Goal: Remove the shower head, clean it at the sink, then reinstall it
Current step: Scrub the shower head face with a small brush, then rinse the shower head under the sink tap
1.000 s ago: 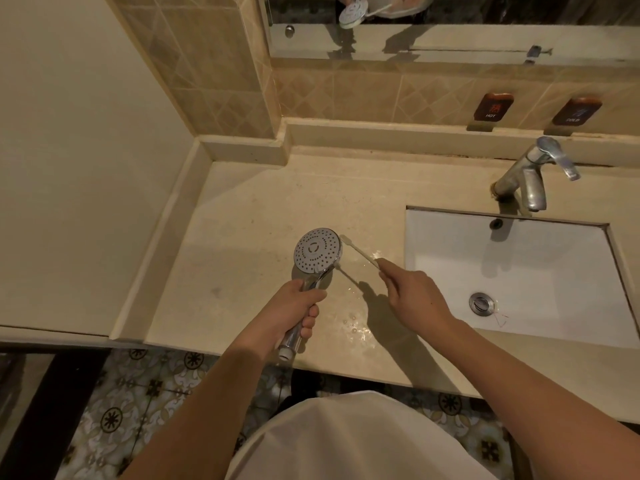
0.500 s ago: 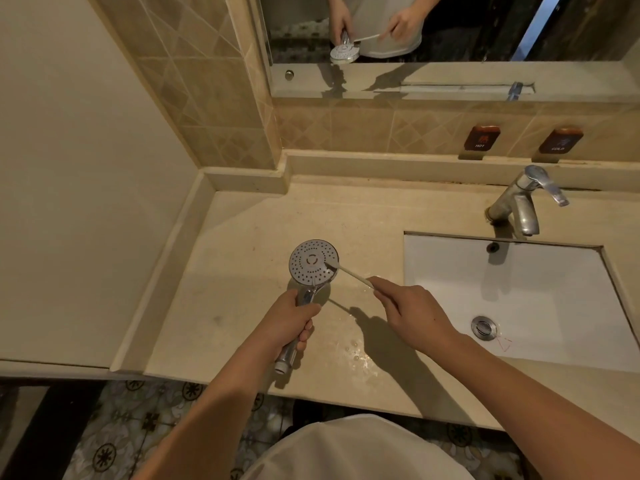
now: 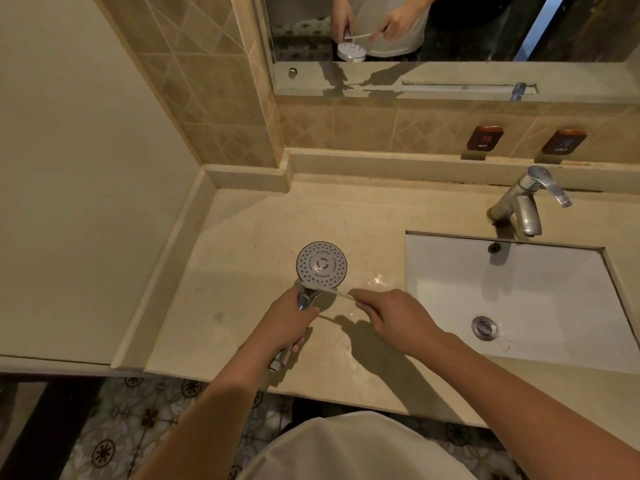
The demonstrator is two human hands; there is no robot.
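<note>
Step in hand: cleaning. Shower head [image 3: 321,265], face up over worktop [image 3: 242,237] front edge; left hand [image 3: 289,322] grips handle; right hand [image 3: 398,318] pinches toothbrush [image 3: 337,293], bristles at lower rim. Next, probably: scrub nozzles, rinse at sink [image 3: 450,271].

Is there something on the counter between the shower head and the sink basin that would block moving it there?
Nothing visible does. Between the shower head and the basin there is only bare wet counter. The right hand with the brush is beside the head, not fixed there.
</note>
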